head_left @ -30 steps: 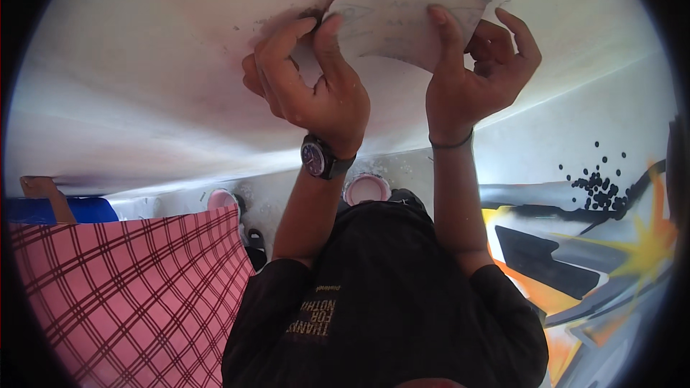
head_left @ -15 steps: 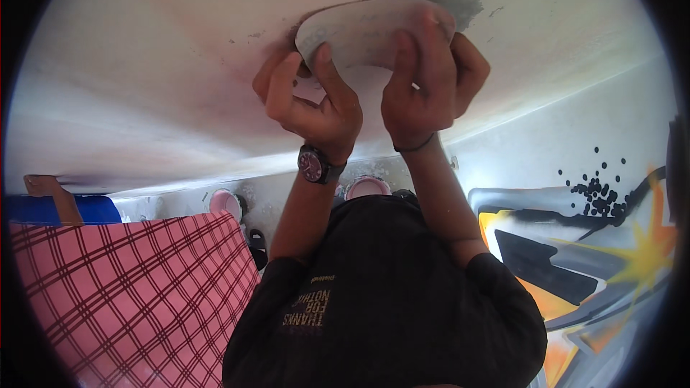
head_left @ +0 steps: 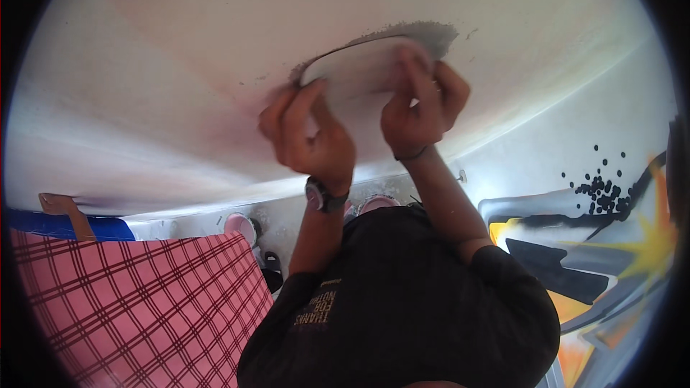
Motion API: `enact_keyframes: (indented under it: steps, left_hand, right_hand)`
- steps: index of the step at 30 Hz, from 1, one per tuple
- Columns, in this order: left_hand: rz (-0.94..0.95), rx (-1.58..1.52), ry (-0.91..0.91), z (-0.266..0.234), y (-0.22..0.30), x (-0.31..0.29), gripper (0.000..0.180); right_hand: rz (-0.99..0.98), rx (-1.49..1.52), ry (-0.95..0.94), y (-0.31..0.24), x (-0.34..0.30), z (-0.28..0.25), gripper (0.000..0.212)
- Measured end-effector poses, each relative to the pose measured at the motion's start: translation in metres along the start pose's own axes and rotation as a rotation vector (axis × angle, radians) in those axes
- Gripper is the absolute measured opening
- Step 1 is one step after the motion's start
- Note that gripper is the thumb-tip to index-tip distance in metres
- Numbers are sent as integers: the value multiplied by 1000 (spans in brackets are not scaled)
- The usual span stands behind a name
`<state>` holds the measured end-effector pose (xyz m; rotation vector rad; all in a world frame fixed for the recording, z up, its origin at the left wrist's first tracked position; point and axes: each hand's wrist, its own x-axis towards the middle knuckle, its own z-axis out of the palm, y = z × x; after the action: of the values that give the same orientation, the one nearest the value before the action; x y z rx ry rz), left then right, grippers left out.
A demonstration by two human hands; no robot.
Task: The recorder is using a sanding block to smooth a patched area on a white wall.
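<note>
A pale, curved sheet (head_left: 359, 68) lies against the whitish wall (head_left: 180, 65), over a rough grey patch (head_left: 437, 37) that shows beyond its far edge. My left hand (head_left: 310, 133) grips the sheet's left end, thumb on the near side. At the other end, my right hand (head_left: 424, 100) is closed on it, its fingertips smeared by motion. Whether the sheet is sandpaper or a thin flexible blade, I cannot make out. A watch (head_left: 323, 195) sits on my left wrist and a dark band (head_left: 411, 154) on my right.
To the left hangs or stands a large pink surface with dark plaid lines (head_left: 144, 302). Behind it another person's hand (head_left: 61, 205) reaches by something blue (head_left: 115, 230). Below are pink-filled buckets (head_left: 241, 226) and a dark sandal (head_left: 272, 262). A painted wall (head_left: 575, 259) rises at the right.
Both hands and the sheet sit lower in the picture, along with the grey patch, as the view has shifted. The sheet now lies flatter and more tilted against the wall.
</note>
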<state>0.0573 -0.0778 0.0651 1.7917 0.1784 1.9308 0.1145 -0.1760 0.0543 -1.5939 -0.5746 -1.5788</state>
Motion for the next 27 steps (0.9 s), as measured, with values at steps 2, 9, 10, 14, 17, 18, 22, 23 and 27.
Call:
enact_keyframes:
  steps: [2, 9, 10, 14, 17, 18, 22, 23, 27]
  left_hand:
    - [-29, 54, -9, -6, -11, 1, 26]
    - [61, 67, -237, 16, 27, 5, 26]
    - [52, 75, -238, 15, 29, 4, 28]
    - [75, 140, -117, -7, -2, 8, 26]
    - [-16, 218, -70, -15, -7, 11, 22]
    - [-34, 197, -73, -13, -1, 11, 21]
    - [44, 146, -124, 7, 19, 1, 25]
    - [107, 119, -159, 13, 25, -1, 27]
    - [150, 90, -246, 33, 52, -10, 29]
  right_hand:
    - [-31, 37, -43, 1, 0, 5, 24]
    - [288, 220, 207, 32, 13, -2, 18]
    - [305, 278, 266, 36, 15, -3, 17]
    - [-18, 34, 38, 23, 16, -4, 20]
    - [-114, 169, -142, 18, 16, -4, 25]
    - [-83, 191, -93, 19, 16, -3, 29]
    - [-3, 105, 28, 45, 19, -15, 24]
    - [68, 76, 44, 54, 19, -19, 22]
    - [202, 55, 104, 84, 21, -35, 28]
